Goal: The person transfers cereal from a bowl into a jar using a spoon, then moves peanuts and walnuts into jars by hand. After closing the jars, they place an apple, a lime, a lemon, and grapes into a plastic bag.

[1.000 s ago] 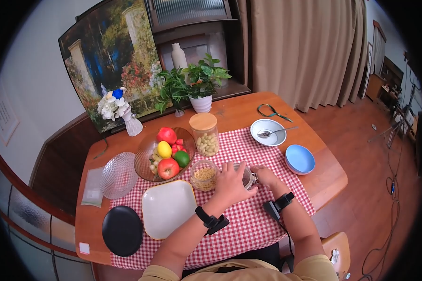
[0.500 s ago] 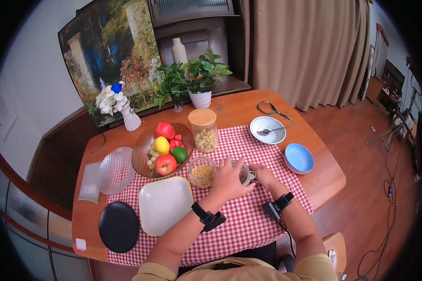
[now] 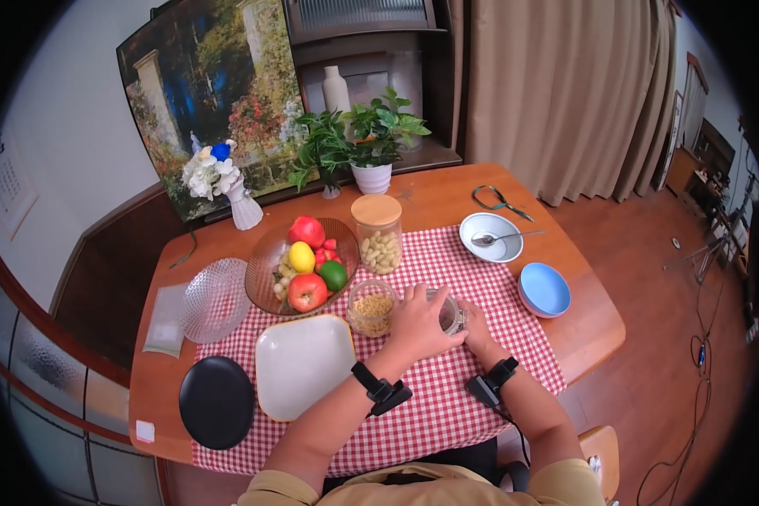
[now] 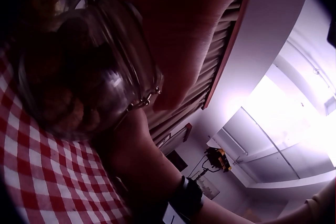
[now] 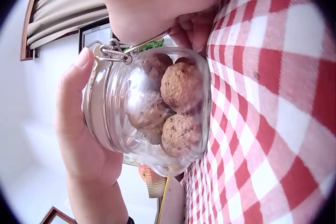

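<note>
A clip-top glass jar (image 5: 118,103) with several brown, rough walnuts (image 5: 181,85) in it stands on the checked cloth. Over its lid lies my left hand (image 3: 422,325), thumb along the near edge and fingers spread across the top. On the jar's right side my right hand (image 3: 478,329) holds it at the wire clasp (image 5: 115,53); curled fingers show low beside the glass in the right wrist view. Left of the left hand is a small glass jar of yellow grains (image 3: 371,309).
A fruit bowl (image 3: 261,282) and a wooden-lidded jar of nuts (image 3: 379,250) stand behind. To the left are a white square plate (image 3: 304,367) and a black plate (image 3: 217,402). A white bowl with a spoon (image 3: 485,240) and a blue bowl (image 3: 545,289) are on the right.
The head view has shifted slightly. My right hand has slipped a little lower and nearer along the clasp side; my left hand stays on the lid.
</note>
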`<state>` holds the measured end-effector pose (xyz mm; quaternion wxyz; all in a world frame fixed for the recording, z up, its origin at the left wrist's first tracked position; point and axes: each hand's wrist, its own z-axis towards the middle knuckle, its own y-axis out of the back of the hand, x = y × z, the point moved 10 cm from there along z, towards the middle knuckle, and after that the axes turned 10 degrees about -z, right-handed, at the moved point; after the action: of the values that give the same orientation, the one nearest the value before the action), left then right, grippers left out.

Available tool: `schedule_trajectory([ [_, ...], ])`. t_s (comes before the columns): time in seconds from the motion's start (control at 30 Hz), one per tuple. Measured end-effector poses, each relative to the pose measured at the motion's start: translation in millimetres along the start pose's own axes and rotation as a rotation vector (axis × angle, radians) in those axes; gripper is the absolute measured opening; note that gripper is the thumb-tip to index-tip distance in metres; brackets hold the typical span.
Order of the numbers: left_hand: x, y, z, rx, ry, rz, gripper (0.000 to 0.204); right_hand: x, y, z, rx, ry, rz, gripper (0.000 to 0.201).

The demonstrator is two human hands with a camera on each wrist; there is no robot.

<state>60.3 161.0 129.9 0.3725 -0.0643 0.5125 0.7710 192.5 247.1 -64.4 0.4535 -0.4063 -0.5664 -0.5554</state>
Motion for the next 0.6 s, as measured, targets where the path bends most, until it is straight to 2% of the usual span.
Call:
schedule_trajectory([
  [0.13, -1, 0, 2, 0.004, 0.008, 0.010, 0.070, 14, 2, -5, -0.047, 0.074, -0.012, 0.039],
  [0.37, -5, -2, -4, -0.010, 0.054, 0.060, 0.068, 39, 1, -15, -0.003, 0.100, 0.081, 0.033],
  [0.47, -17, 2, -21, -0.136, 0.036, 0.193, 0.070, 19, 0, -8, -0.016, 0.077, 0.194, 0.029],
  [0.53, -39, -20, -43, 0.089, -0.054, 0.201, 0.069, 22, 0, -10, -0.005, 0.075, 0.193, 0.028],
  [0.6, -71, -18, -73, 0.098, -0.194, -0.032, 0.068, 30, 2, -13, 0.007, 0.065, 0.194, 0.027],
])
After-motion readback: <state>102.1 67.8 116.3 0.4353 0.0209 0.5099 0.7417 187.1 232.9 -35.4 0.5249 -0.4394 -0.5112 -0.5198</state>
